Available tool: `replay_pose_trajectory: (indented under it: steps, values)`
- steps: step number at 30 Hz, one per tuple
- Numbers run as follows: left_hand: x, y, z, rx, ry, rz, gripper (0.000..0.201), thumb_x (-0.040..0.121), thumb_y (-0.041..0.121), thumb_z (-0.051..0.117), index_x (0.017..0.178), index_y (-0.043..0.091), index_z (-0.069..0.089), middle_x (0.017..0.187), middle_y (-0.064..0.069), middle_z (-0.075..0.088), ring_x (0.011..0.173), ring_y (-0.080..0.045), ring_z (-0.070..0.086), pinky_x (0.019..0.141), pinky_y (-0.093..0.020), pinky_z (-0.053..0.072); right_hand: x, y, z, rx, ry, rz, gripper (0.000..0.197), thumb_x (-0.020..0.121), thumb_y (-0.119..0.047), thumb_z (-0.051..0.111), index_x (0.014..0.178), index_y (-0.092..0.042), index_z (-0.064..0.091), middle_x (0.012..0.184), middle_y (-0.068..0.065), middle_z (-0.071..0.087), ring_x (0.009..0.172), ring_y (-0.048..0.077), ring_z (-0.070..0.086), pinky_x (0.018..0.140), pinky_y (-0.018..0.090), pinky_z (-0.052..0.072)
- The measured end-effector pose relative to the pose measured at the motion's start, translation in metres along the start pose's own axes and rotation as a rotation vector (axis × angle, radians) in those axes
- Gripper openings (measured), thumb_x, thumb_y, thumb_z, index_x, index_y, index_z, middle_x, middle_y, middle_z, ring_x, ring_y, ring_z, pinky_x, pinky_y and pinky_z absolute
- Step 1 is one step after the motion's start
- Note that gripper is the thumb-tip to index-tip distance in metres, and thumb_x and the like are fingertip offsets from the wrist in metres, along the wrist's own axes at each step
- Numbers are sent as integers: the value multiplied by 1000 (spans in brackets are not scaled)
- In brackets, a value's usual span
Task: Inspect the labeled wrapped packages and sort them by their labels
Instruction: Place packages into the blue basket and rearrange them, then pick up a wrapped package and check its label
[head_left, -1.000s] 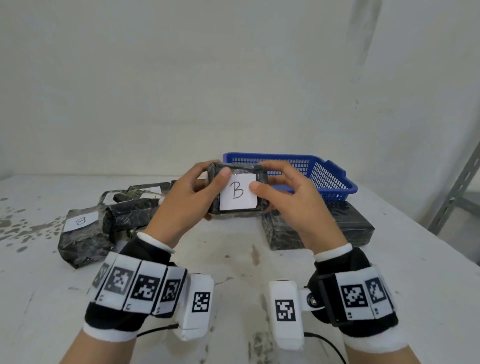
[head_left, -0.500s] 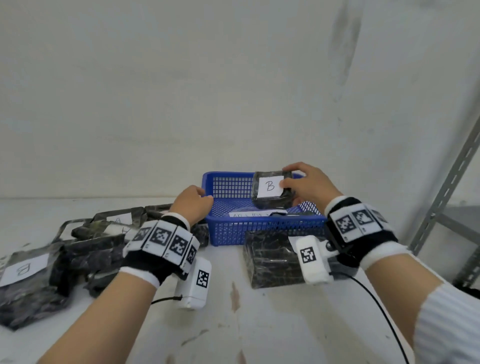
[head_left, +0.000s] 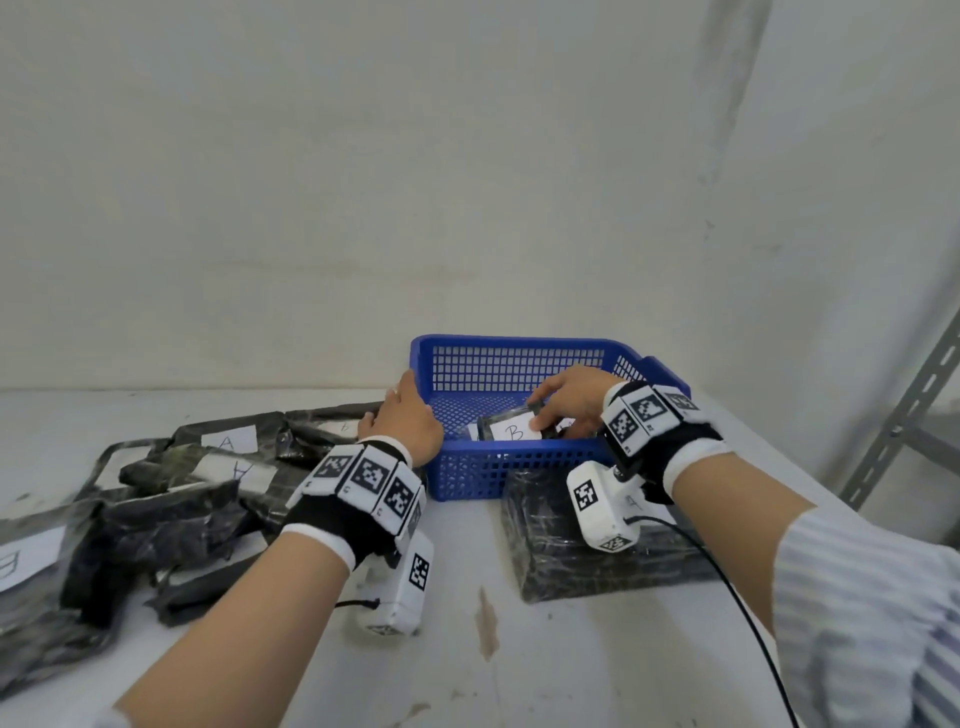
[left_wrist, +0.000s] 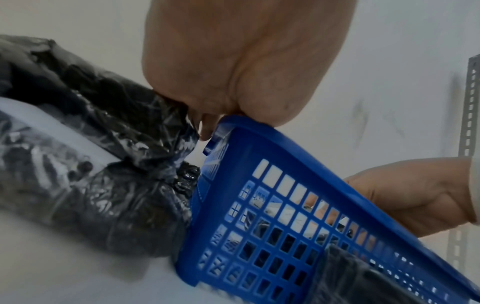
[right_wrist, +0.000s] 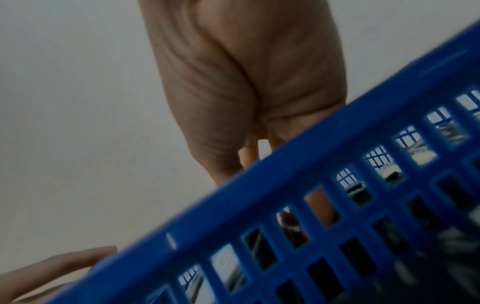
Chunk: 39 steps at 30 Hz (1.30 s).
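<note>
**Mia:** The blue basket (head_left: 519, 364) sits by the wall, at the back of the white table (head_left: 519, 665). A big black package (head_left: 561, 551) lies touching its front. A pile of black packages (head_left: 171, 499) crowds its left side. The basket's left half has room.

**Ben:** What do the hands do?

**Mia:** The right hand (head_left: 574, 402) reaches inside and pinches the B package (head_left: 506, 430) at its right edge, low in the basket. The left hand (head_left: 410, 415) rests on the basket's left rim, fingers curled over it.

**Ben:** And before?

**Mia:** Half a second ago the B package was up above the basket. The left hand was off the rim then.
</note>
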<state>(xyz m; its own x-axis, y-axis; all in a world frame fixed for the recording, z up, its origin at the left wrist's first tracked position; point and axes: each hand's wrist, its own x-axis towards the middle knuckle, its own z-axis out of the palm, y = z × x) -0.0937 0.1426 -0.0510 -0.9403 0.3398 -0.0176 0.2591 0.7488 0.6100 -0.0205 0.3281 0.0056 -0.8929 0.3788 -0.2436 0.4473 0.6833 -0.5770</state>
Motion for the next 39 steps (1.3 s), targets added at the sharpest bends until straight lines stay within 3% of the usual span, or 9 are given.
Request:
replay_pose_trajectory:
  steps: [5, 15, 19, 22, 25, 28, 31, 35, 39]
  values:
    - [-1, 1, 1, 35, 35, 13, 64, 98, 17, 39, 153, 17, 6, 146, -13, 44, 132, -34, 44, 115, -51, 25, 5, -3, -1, -194, -8, 12, 42, 90, -13, 73, 131, -10, 64, 130, 7, 64, 113, 25, 63, 103, 36, 51]
    - [-3, -5, 6, 10, 77, 39, 54, 104, 38, 24, 153, 17, 10, 144, -13, 48, 131, -33, 46, 115, -51, 25, 9, -2, 3, -525, -45, 2, 38, 88, -19, 72, 124, -9, 71, 126, 10, 69, 106, 23, 68, 98, 36, 55]
    - [-5, -4, 1, -115, 71, 67, 53, 104, 41, 24, 150, 15, 22, 144, -8, 48, 131, -30, 46, 112, -48, 32, -2, 2, 0, -343, -70, -42, 45, 96, -26, 67, 138, -13, 58, 128, 10, 66, 102, 23, 66, 87, 28, 53]
    - [-9, -6, -17, -277, 96, 59, 39, 105, 19, 30, 139, 6, 43, 139, -6, 50, 127, -26, 46, 99, -29, 34, -10, 4, -3, -217, -55, -77, 42, 99, -30, 62, 139, -18, 56, 128, 9, 64, 98, 20, 63, 79, 23, 51]
    - [-8, -27, -40, -279, 165, -24, 43, 94, -1, 36, 132, 10, 54, 141, -11, 50, 121, -24, 49, 96, -30, 39, -20, 3, -3, -158, -9, -105, 35, 100, -33, 59, 131, -18, 62, 125, 5, 64, 107, 24, 65, 88, 30, 54]
    - [-8, -49, -63, -108, 179, -211, 31, 94, 11, 46, 122, 8, 57, 129, -16, 56, 117, -33, 51, 101, -37, 40, -34, 2, 3, -70, 30, -157, 31, 101, -31, 57, 127, -16, 66, 122, 6, 68, 112, 25, 65, 96, 32, 49]
    - [-17, -56, -77, 25, 45, -310, 27, 101, 25, 46, 97, -2, 48, 87, -14, 52, 91, -29, 46, 77, -31, 35, -44, 5, 15, 57, 33, -177, 29, 101, -29, 58, 126, -16, 67, 121, 0, 67, 117, 21, 61, 106, 31, 42]
    - [-23, -56, -82, 30, 66, -336, 42, 93, 31, 63, 69, 2, 44, 78, -13, 51, 85, -29, 48, 74, -33, 36, -52, 9, 33, 105, 91, -202, 28, 101, -26, 59, 124, -15, 69, 123, -2, 62, 110, 13, 52, 94, 25, 35]
    - [-31, -52, -91, -70, 102, -318, 46, 82, 30, 77, 75, -4, 47, 84, -16, 55, 85, -31, 51, 74, -35, 39, -57, 10, 42, 111, 133, -196, 27, 99, -29, 62, 122, -17, 69, 132, 4, 63, 121, 20, 56, 94, 28, 39]
